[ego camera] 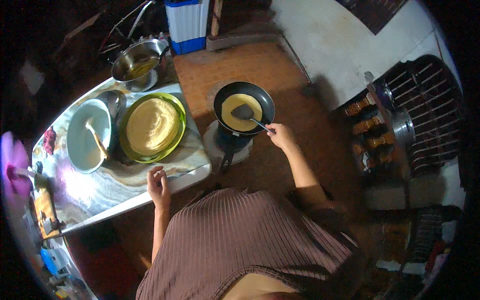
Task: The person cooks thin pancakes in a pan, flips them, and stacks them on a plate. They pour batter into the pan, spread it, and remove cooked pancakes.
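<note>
My right hand [282,137] grips the handle of a spatula [243,112] with a dark, broad blade. The blade lies over a thin yellow pancake [240,124] in a black frying pan [267,105], which sits on a low stove [213,144]. My left hand [158,185] is at the table's near edge with its fingers loosely curled and nothing in them. Just beyond it, a green plate [182,122] bears a stack of thin pancakes [152,126]. Left of the plate stands a pale blue bowl [77,142] with a ladle [98,140] leaning in it.
A steel pot [125,69] with yellowish liquid stands at the marble-patterned table's [123,198] far end. A pink fan [15,165] and a wooden board [44,213] are at the far left. Beyond the table is a blue and white container [187,26]; a slatted rack [431,112] stands at right.
</note>
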Demonstrator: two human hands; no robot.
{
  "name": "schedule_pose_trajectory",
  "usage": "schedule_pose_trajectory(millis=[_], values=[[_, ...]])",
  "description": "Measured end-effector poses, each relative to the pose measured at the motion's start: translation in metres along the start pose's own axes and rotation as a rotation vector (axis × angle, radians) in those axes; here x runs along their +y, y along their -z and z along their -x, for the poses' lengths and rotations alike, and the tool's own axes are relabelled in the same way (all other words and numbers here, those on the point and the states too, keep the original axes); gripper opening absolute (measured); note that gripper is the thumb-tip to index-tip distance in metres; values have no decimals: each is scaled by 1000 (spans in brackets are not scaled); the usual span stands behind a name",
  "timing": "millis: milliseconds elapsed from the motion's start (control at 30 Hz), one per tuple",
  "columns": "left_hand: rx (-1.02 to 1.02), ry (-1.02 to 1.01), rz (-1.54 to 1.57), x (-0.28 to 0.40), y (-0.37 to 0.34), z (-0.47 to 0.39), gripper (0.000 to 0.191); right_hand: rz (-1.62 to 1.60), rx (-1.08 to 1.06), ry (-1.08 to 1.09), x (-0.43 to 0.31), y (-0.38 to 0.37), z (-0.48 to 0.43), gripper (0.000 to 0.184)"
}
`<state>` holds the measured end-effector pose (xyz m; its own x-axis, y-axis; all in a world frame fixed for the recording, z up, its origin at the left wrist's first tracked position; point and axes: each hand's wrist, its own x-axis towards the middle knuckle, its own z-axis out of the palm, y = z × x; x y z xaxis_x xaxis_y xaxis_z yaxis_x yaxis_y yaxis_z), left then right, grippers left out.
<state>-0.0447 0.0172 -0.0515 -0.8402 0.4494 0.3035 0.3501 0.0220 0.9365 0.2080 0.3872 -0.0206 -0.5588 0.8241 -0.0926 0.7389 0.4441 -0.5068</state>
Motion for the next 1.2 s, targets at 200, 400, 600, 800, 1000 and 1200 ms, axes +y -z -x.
schedule_pose_trajectory(millis=[200,400,600,800,1000,1200], values=[[-3,-1,-25,12,-1,-1,15,52,-26,-97,-4,20,-1,28],[-30,-12,-68,6,2,-1,13,-1,-61,-28,-15,0,-3,28],[-2,32,-92,21,-3,-3,12,39,5,-48,7,18,0,26],[3,3,-73,16,-3,-3,12,5,6,-3,11,-7,-9,28],[20,-15,-91,16,-4,-3,12,-3,-70,-73,32,22,3,30],[4,1,-137,18,-2,-5,12,28,68,34,8,-14,-25,31]])
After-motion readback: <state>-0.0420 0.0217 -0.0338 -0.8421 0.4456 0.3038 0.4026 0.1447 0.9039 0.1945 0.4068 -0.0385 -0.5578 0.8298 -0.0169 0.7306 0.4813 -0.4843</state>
